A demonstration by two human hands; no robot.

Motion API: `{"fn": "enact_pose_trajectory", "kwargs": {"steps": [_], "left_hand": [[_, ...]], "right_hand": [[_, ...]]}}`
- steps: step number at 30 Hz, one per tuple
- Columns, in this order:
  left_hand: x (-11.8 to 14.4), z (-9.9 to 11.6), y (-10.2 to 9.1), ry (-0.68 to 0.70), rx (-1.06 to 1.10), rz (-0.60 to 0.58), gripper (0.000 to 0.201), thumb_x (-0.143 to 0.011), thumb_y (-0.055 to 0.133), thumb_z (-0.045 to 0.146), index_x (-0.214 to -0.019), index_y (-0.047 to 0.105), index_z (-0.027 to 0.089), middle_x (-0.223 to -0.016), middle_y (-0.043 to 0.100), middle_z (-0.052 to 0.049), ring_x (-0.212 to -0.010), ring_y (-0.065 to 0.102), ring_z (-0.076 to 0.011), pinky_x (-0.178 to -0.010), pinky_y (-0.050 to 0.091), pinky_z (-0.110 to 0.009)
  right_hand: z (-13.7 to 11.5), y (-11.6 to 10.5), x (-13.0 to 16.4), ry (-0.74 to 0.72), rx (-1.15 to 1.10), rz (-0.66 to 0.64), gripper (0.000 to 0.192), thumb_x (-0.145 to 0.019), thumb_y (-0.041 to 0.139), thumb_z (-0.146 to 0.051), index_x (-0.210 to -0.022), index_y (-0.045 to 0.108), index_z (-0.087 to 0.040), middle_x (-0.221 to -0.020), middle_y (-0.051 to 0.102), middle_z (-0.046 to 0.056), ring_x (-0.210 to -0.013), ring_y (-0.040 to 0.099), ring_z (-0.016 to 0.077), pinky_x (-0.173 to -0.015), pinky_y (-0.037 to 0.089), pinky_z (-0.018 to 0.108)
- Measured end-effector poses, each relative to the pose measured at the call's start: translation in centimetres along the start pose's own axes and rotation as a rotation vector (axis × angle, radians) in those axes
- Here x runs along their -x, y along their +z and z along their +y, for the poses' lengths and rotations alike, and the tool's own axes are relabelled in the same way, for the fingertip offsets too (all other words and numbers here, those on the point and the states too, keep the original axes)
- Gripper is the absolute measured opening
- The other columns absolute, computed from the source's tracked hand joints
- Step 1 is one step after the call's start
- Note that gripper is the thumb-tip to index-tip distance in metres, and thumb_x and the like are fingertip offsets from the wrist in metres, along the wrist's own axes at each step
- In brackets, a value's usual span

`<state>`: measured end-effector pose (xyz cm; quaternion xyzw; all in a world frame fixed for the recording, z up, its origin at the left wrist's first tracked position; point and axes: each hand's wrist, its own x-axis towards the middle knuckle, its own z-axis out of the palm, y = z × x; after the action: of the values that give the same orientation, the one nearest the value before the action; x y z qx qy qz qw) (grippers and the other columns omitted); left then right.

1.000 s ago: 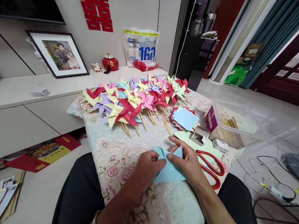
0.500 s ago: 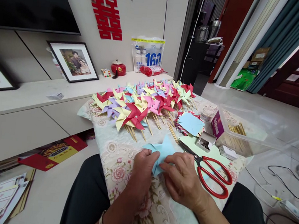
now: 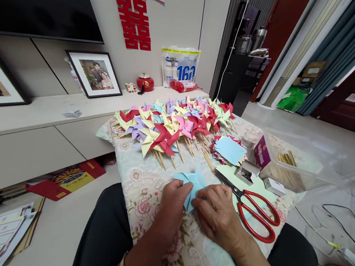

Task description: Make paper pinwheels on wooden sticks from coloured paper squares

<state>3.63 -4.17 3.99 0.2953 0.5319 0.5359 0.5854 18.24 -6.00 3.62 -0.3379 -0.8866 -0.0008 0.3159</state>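
A light blue paper pinwheel [image 3: 195, 182], partly folded, is between my two hands above the table's front part. My left hand [image 3: 174, 198] pinches its left side, thumb on top. With closed fingers my right hand [image 3: 216, 211] grips the right side; its fingertips are partly hidden. Red-handled scissors [image 3: 256, 209] lie right of my right hand, over light green paper [image 3: 262, 187]. Beyond them stand a small open box [image 3: 247, 173] of metal pins and a stack of cut paper sheets [image 3: 230, 149] with a blue one on top.
Many finished pinwheels on sticks [image 3: 168, 123] cover the table's far side. A clear plastic box [image 3: 300, 173] with wooden sticks stands at the right, beside a small white box [image 3: 275, 186]. The flowered tablecloth [image 3: 146, 189] reaches my knees. Behind is a white cabinet [image 3: 44, 115].
The whole view has shifted slightly, so everything sits a little further right. Both hands still hold the blue paper pinwheel, with only slight finger movement.
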Motion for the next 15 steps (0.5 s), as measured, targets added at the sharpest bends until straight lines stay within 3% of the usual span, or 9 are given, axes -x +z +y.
{"fn": "enact_pose_trajectory", "kwargs": {"steps": [7, 15], "left_hand": [[0.59, 0.32, 0.19, 0.044, -0.144, 0.04, 0.028, -0.062, 0.065, 0.026, -0.054, 0.039, 0.022, -0.052, 0.03, 0.009, -0.051, 0.027, -0.0087, -0.046, 0.024, -0.022], [1.13, -0.05, 0.54, 0.043, -0.149, 0.0, 0.026, -0.065, 0.067, 0.029, -0.055, 0.044, 0.022, -0.05, 0.043, 0.008, -0.046, 0.043, -0.01, -0.049, 0.039, -0.022]], "right_hand": [[0.09, -0.12, -0.34, 0.118, -0.141, 0.075, 0.015, -0.094, 0.05, -0.012, -0.09, 0.062, -0.019, -0.082, 0.064, 0.005, -0.079, 0.051, 0.0205, -0.075, 0.032, 0.04], [0.72, 0.28, -0.08, 0.34, -0.247, 0.126, 0.015, -0.089, 0.053, -0.013, -0.077, 0.056, -0.02, -0.075, 0.06, 0.001, -0.076, 0.05, 0.0197, -0.071, 0.031, 0.036]]}}
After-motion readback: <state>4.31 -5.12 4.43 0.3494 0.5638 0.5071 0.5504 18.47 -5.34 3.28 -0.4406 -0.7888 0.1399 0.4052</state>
